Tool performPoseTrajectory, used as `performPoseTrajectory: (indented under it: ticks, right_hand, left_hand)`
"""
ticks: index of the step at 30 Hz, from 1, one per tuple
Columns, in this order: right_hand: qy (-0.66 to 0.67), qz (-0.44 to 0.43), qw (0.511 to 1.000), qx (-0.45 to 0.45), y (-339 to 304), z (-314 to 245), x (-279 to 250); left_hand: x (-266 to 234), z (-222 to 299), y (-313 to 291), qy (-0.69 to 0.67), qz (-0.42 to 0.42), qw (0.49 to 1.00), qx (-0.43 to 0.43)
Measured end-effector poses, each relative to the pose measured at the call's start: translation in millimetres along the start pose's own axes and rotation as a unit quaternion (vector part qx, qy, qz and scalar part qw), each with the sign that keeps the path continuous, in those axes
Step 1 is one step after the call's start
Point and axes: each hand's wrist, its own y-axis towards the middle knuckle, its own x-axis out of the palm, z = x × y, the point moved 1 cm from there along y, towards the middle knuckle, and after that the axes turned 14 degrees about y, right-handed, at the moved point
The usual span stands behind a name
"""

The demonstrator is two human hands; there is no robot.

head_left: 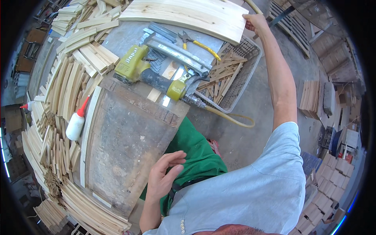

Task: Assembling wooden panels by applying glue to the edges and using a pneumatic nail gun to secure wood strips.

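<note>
At the far edge of the bench, my right hand (256,23) grips the corner of a wide pale wooden board (188,15), my arm stretched out. My left hand (166,174) is near my body by the bench's near edge, its fingers loosely curved, thumb apart, with nothing in it. Between the hands lies a lime-green and black pneumatic nail gun (154,76) with a hose fitted to its end. Yellow-handled pliers (199,45) and metal strips of staples or nails (162,33) lie beyond it. A worn, stained flat panel (129,137) covers the near bench top.
Many thin wooden slats (68,84) are piled along the left side. A white glue bottle (74,125) with a red nozzle lies on them. Right of the bench, a plastic crate (250,66) holds wood offcuts. The yellowish air hose (229,117) loops over the bench side; a pallet (290,27) stands farther off.
</note>
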Motion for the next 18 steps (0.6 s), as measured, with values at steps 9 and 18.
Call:
performPoseTrajectory:
  ticks: [9,18]
  right_hand:
    - [0.346,-0.104,0.925,-0.115,-88.4,-130.4,39.4]
    - [0.291,-0.121,0.921,-0.231,-337.2,-90.0,112.5]
  left_hand:
    - [-4.3,-8.8,-19.4,-0.124,0.046,0.990,-0.055]
    - [-0.1,83.4,103.4,-0.399,0.120,0.871,0.259]
